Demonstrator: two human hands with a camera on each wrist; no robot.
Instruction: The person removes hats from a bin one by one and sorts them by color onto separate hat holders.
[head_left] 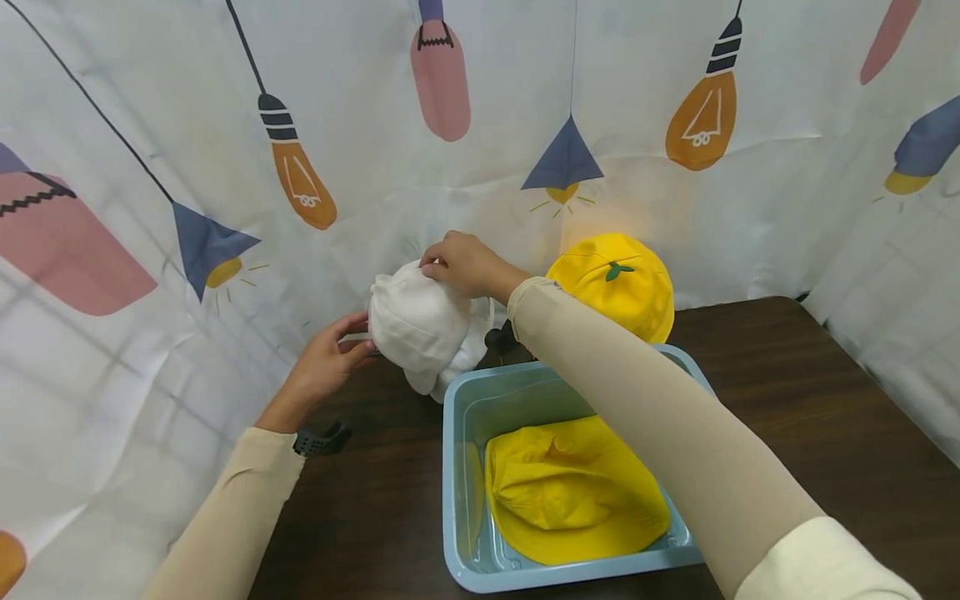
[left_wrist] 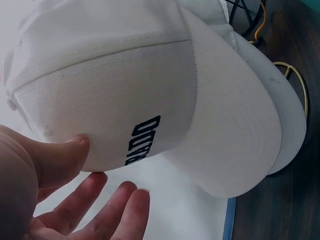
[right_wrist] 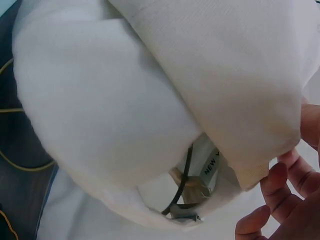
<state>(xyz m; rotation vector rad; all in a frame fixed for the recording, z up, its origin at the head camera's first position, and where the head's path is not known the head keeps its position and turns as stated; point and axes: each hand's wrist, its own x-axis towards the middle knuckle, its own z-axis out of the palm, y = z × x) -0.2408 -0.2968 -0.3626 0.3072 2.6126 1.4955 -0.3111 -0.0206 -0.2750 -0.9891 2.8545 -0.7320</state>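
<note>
A white baseball cap (head_left: 416,321) sits at the back of the table, overlapping a second white cap (head_left: 470,350) behind it. My left hand (head_left: 322,362) holds the front cap's crown, thumb on the front panel beside dark lettering (left_wrist: 142,141) and index fingertip at the lower edge. The other left fingers stay extended. With its thumb and fingers, my right hand (head_left: 468,265) pinches the back edge of the same cap. In the right wrist view, the second cap (right_wrist: 95,100) shows its back opening with a strap and buckle. What supports the caps is mostly hidden.
A light blue bin (head_left: 450,467) holds a yellow cap (head_left: 570,492). Behind it stands a yellow hat (head_left: 622,292) with a green leaf, near a dark round object (head_left: 501,339). Thin gold wire (left_wrist: 302,82) shows beside the white brims. A printed curtain (head_left: 480,183) surrounds the table.
</note>
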